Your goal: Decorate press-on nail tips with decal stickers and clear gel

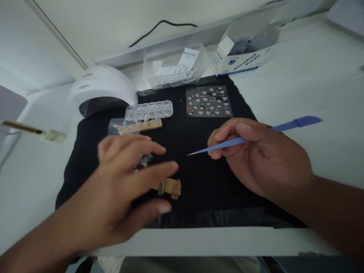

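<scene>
My left hand [127,178] is open, its fingers spread and slightly blurred, over a tan strip [169,185] bearing small glossy nail tips. Part of that strip is hidden by the hand. Between the fingers of my right hand [256,155] lies a pair of slim blue tweezers [230,143], its silvery point aimed left above the black mat [204,182]. Nothing touches that point. A small clear packet [143,161] of decorations is partly covered by my left fingers. Farther back, a second tan strip [152,124] carries more nail tips beside a clear compartment case [149,110] of tiny gems.
A white nail lamp [104,83] stands at the back left. Behind the mat are a clear bin [176,77] of white packets and an alcohol pads box [241,57]. A sticker sheet [209,101] lies on the mat. A pale stick-like object [52,135] juts in from the left.
</scene>
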The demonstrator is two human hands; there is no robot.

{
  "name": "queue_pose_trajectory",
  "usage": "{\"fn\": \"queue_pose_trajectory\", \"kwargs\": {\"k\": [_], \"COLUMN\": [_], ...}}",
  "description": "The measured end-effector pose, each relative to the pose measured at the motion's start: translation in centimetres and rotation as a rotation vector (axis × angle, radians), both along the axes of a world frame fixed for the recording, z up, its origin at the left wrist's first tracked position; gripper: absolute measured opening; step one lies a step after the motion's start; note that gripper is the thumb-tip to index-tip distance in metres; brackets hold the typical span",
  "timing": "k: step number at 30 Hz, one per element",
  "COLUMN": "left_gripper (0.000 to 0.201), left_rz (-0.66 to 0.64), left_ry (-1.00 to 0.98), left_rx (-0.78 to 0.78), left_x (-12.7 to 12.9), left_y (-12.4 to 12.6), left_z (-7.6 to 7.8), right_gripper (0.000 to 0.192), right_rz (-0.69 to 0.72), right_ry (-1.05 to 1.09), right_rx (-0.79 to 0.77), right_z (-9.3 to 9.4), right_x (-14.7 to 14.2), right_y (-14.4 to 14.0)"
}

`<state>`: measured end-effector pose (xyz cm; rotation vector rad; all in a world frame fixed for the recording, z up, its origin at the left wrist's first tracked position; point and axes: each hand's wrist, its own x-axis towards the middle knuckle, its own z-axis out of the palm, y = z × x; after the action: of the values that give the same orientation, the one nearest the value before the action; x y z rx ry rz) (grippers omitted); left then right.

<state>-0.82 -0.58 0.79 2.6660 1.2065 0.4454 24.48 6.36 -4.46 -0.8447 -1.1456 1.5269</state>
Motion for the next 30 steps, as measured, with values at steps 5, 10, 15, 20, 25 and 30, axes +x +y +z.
{"fn": "queue_pose_trajectory", "kwargs": {"k": [5,10,15,20,25,30], "left_gripper": [0.032,0.029,0.037,0.045,0.056,0.045], "left_rz": [0.352,0.632,0.814,0.821,0.756,0.615], "left_ry": [-0.277,-0.156,-0.204,-0.314,-0.458,-0.675], "left_rx": [0.245,0.298,-0.055,-0.154,-0.258,-0.332], "left_x": [-3.4,-6.7,-8.2,-7.9,-7.2,-6.3], "left_y": [1.4,4.1,6.1,6.4,6.5,7.2], "left_z": [0.5,-1.2,-2.6,-3.0,-3.8,-5.3], "right_gripper": [0.023,0.028,0.025,0.017,0.021,0.026], "right_rz": [0.033,0.045,-0.032,-0.166,-0.159,-0.074], "right_ry": [0.014,-0.009,-0.01,-0.079,-0.024,0.098], "right_rx": [0.024,0.205,0.345,0.338,0.368,0.454], "right_z": [-0.3,-0.2,0.8,3.0,5.0,4.7], "right_x": [0.5,0.4,0.4,0.5,-2.3,-5.7], "right_y": [0.3,0.7,0.6,-0.1,-0.5,0.1]}}
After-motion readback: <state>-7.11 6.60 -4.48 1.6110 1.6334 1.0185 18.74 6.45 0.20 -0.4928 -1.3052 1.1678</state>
